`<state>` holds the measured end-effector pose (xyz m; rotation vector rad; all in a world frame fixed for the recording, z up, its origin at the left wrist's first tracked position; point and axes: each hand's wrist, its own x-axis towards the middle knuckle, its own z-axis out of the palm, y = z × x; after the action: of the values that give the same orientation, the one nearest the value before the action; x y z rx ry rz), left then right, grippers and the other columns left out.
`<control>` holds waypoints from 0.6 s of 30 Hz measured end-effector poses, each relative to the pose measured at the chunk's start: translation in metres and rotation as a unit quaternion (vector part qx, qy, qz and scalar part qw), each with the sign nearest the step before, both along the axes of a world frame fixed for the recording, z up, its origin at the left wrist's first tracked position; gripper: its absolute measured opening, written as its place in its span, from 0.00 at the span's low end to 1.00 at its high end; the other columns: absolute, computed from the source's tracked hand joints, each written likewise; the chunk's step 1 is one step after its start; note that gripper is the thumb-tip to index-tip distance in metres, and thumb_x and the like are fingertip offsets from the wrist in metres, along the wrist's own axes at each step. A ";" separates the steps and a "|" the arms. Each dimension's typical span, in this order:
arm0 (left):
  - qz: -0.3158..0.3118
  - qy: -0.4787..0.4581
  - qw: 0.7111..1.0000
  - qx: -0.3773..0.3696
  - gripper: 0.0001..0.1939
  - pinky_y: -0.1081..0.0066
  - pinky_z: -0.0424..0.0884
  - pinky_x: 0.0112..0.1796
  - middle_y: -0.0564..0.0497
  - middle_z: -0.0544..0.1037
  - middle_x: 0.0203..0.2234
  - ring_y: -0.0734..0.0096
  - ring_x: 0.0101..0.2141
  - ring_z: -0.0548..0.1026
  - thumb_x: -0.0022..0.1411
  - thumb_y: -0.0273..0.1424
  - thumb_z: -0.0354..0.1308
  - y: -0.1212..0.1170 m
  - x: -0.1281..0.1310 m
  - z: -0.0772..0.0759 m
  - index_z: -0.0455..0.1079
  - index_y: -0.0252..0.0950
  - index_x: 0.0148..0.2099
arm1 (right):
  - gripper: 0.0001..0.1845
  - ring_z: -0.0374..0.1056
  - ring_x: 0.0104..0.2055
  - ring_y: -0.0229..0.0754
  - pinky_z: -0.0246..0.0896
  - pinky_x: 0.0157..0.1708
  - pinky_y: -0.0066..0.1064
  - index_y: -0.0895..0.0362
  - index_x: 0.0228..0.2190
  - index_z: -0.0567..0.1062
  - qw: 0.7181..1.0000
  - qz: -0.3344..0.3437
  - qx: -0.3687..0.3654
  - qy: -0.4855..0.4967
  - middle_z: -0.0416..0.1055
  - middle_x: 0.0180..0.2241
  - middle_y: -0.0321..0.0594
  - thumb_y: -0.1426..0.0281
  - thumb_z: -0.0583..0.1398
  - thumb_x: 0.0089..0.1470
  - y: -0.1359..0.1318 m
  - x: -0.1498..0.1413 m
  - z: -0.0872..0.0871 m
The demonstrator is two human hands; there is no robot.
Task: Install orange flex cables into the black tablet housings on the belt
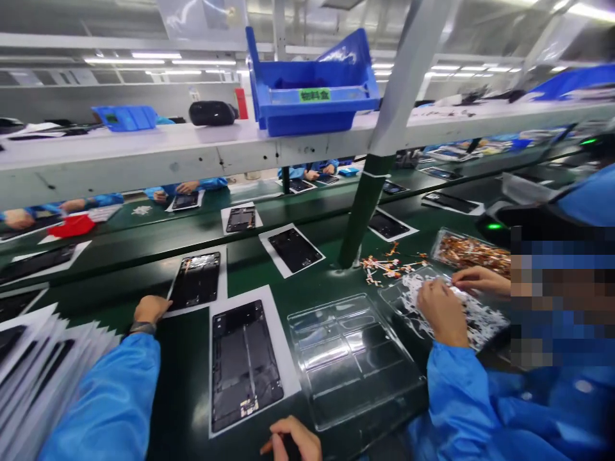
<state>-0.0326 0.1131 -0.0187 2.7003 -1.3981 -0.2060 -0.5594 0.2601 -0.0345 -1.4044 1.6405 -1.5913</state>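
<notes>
My left hand (152, 310) reaches out with its fingers closed at the lower left corner of a white sheet (223, 275). On that sheet lies an open tablet housing (196, 282) with its inside showing. My right hand (298, 438) is low at the bottom edge, its fingers pinched around a small orange-brown piece whose kind I cannot make out. Just above it, a second tablet housing (246, 368), with a thin strip down its middle, rests on another white sheet (283, 346). Neither hand touches this second one.
A clear plastic tray (353, 358) lies right of the nearer housing. At right, a co-worker's hands (444, 314) work over white strips (485, 320). Loose orange flex cables (384, 267) lie by a post (360, 211). Stacked sheets (52, 378) stand left. A blue bin (312, 96) sits overhead.
</notes>
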 end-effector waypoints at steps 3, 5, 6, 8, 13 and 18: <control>0.001 -0.011 0.999 -0.043 0.08 0.65 0.69 0.38 0.46 0.74 0.24 0.55 0.39 0.75 0.62 0.29 0.56 0.019 -0.006 -0.010 0.70 0.29 0.34 | 0.17 0.73 0.28 0.42 0.65 0.25 0.25 0.55 0.24 0.77 0.991 0.120 0.034 -0.036 0.72 0.21 0.41 0.57 0.58 0.54 0.059 0.120 -0.038; -0.058 -0.007 0.994 -0.093 0.11 0.64 0.67 0.46 0.44 0.76 0.34 0.57 0.47 0.71 0.67 0.29 0.49 0.031 -0.019 -0.022 0.72 0.29 0.41 | 0.17 0.69 0.22 0.39 0.65 0.24 0.25 0.57 0.27 0.77 0.978 0.188 0.062 -0.060 0.70 0.19 0.40 0.57 0.57 0.55 0.098 0.174 -0.070; -0.104 0.007 0.989 -0.108 0.11 0.67 0.66 0.48 0.45 0.76 0.38 0.62 0.48 0.70 0.68 0.29 0.49 0.034 -0.028 -0.028 0.72 0.30 0.44 | 0.19 0.68 0.20 0.38 0.64 0.24 0.25 0.59 0.34 0.77 0.969 0.203 0.103 -0.098 0.70 0.19 0.39 0.58 0.53 0.59 0.111 0.190 -0.084; -0.206 0.046 0.970 -0.117 0.10 0.74 0.65 0.48 0.49 0.76 0.42 0.70 0.45 0.72 0.67 0.29 0.52 0.039 -0.048 -0.042 0.72 0.33 0.46 | 0.23 0.64 0.18 0.37 0.59 0.22 0.25 0.61 0.43 0.75 0.953 0.242 0.168 -0.075 0.69 0.19 0.37 0.57 0.52 0.59 0.121 0.201 -0.109; -0.375 0.115 0.914 -0.101 0.05 0.75 0.65 0.44 0.51 0.75 0.37 0.71 0.40 0.72 0.62 0.31 0.60 0.035 -0.086 -0.068 0.73 0.35 0.38 | 0.33 0.69 0.26 0.42 0.59 0.30 0.30 0.63 0.61 0.61 0.925 0.229 0.270 0.135 0.70 0.24 0.36 0.64 0.48 0.56 0.105 0.181 -0.129; -0.414 0.133 0.896 -0.090 0.04 0.71 0.64 0.37 0.50 0.73 0.30 0.69 0.34 0.70 0.61 0.28 0.60 0.026 -0.093 -0.079 0.71 0.34 0.33 | 0.35 0.69 0.25 0.41 0.58 0.30 0.29 0.68 0.64 0.54 0.906 0.220 0.287 0.221 0.69 0.23 0.36 0.68 0.44 0.57 0.105 0.177 -0.131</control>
<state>-0.1254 0.1393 -0.0976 1.6921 -2.2261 -0.4480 -0.3819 0.3648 -0.1652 -1.6979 1.6676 -0.4922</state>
